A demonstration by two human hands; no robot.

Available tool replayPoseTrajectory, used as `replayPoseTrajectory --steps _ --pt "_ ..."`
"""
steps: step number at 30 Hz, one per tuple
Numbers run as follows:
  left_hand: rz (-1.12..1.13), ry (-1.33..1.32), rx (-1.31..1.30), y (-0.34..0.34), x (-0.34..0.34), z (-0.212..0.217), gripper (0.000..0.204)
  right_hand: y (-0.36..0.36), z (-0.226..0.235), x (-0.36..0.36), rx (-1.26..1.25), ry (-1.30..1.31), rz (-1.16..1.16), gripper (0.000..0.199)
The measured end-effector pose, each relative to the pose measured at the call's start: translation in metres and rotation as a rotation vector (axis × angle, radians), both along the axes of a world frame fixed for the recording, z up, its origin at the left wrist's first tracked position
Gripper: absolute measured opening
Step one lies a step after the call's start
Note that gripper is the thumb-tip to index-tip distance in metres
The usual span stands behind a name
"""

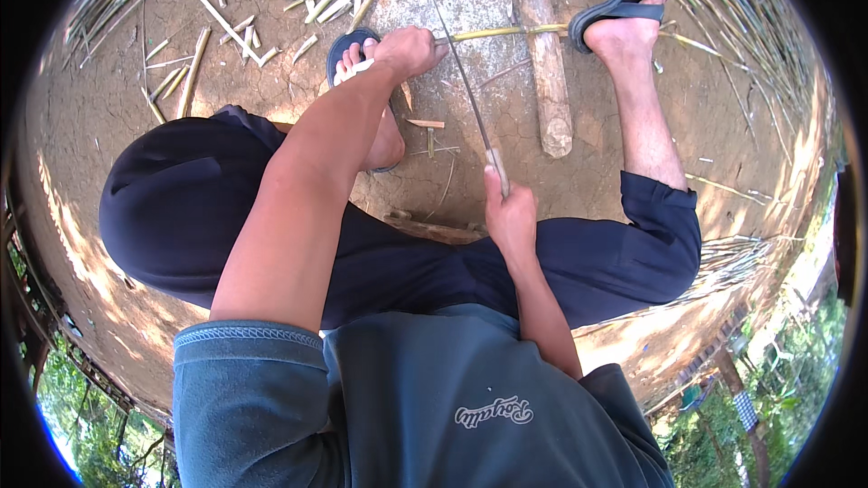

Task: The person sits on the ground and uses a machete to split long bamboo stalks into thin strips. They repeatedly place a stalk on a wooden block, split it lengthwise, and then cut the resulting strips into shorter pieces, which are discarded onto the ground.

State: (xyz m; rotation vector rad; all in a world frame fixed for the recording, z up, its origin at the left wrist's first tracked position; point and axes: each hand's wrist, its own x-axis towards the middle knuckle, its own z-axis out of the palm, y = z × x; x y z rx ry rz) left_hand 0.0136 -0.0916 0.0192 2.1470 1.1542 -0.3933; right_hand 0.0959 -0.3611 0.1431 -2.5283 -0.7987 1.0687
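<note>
My left hand [413, 51] is closed around the near end of a thin yellow-green cane [488, 34]. The cane runs right, across a log [546, 68] lying on the ground, to my sandalled right foot [624, 23]. In my right hand [512, 217] is the pale handle of a long knife [469, 90]. Its dark, narrow blade slants away up and left, appearing almost edge-on. The blade crosses the cane just right of my left fist; whether it touches the cane, I cannot tell.
Short cut cane pieces [318, 2] lie scattered at the far left. My left sandal [362, 41] is beside my left hand. Long thin canes [755, 9] are heaped at the far right, and another bundle [737, 262] lies beyond my right knee. Bare earth surrounds me.
</note>
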Motion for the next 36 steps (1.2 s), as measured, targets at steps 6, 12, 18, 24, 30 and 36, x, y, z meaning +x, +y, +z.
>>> replayPoseTrajectory --steps 6,12,18,24,30,36 --pt "-0.019 -0.004 -0.008 -0.001 0.001 -0.011 0.05 0.008 -0.01 0.0 0.04 -0.034 0.001 0.057" --pt "-0.036 -0.031 0.046 -0.001 -0.003 -0.017 0.05 0.012 -0.006 -0.001 0.017 -0.067 0.033 0.054" --pt "0.006 -0.023 0.028 0.001 -0.003 -0.01 0.05 -0.003 0.004 0.001 0.075 -0.005 0.003 0.057" --pt "-0.024 -0.017 -0.038 0.004 -0.001 -0.021 0.05 0.051 -0.043 0.0 0.115 -0.155 0.043 0.062" --pt "0.027 0.007 -0.082 0.002 -0.001 -0.003 0.048 -0.018 0.0 0.006 0.069 -0.022 0.022 0.061" --pt "0.03 -0.003 -0.048 0.002 -0.001 -0.018 0.05 0.054 -0.053 0.005 0.143 -0.019 0.028 0.066"
